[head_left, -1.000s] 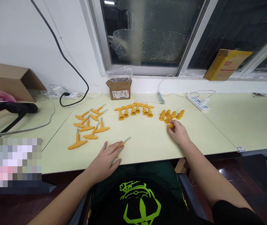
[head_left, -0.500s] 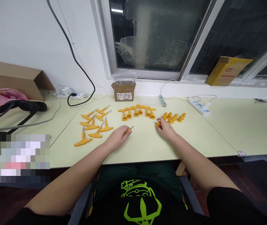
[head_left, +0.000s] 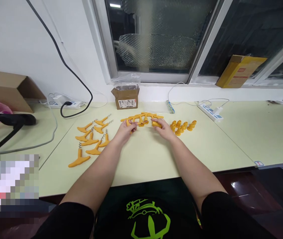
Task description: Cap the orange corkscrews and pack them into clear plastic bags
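My left hand (head_left: 122, 134) is closed around the yellow handle of a corkscrew (head_left: 128, 123), its screw end turned to the right. Across from it, my right hand (head_left: 166, 130) pinches a yellow bell-shaped sleeve (head_left: 156, 124); a small gap separates the two parts. Behind both hands runs a row of yellow corkscrews with sleeves fitted (head_left: 145, 118), partly covered by my fingers. Several bare corkscrews (head_left: 79, 161) with T-handles and metal spirals lie to the left. Right of my right hand stands a cluster of loose bell-shaped sleeves (head_left: 178, 131).
A small open cardboard box (head_left: 125, 101) stands by the window, beside a clear plastic bag. Power strips (head_left: 209, 112) with cables lie along the wall. At the left are a large carton (head_left: 4, 88), a black strap-like object (head_left: 9, 122) and a grey cable.
Both hands have lifted and moved forward toward each other, the left with the corkscrew, the right with a sleeve taken from the cluster. The view has shifted slightly.
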`<state>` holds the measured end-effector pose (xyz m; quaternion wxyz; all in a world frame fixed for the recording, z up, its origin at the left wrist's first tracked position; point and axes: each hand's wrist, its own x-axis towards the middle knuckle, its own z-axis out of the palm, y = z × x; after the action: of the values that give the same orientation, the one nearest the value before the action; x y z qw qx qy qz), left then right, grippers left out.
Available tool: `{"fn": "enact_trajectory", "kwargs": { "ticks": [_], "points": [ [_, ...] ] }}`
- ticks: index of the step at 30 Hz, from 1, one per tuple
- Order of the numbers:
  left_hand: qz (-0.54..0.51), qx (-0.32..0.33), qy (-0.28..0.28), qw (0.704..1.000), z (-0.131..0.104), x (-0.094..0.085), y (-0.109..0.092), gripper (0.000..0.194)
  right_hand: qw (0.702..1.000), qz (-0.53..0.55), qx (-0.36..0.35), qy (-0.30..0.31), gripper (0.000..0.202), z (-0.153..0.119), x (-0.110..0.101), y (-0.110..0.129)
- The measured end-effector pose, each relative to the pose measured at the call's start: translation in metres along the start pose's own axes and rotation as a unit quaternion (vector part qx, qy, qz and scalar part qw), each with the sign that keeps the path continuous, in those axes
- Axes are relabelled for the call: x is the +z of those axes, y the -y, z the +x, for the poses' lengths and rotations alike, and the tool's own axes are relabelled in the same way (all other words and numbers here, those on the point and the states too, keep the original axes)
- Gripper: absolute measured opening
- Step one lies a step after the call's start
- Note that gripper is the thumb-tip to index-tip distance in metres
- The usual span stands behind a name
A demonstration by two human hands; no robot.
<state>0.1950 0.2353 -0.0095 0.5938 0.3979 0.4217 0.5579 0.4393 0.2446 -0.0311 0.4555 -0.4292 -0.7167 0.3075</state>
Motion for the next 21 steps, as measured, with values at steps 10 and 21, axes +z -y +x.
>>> {"fn": "enact_trajectory", "kwargs": {
  "ticks": [10,21],
  "points": [
    [0.073,-0.028,0.057,0.995,-0.01,-0.006,0.011,0.057,0.996,0.071,0.034,0.038,0.032,-0.015,0.004,0.003],
    [0.042,0.006,0.099,0.994,-0.009,0.016,0.02,0.053,0.992,0.106,0.062,0.038,0.037,-0.019,-0.005,0.009]
  ]
}}
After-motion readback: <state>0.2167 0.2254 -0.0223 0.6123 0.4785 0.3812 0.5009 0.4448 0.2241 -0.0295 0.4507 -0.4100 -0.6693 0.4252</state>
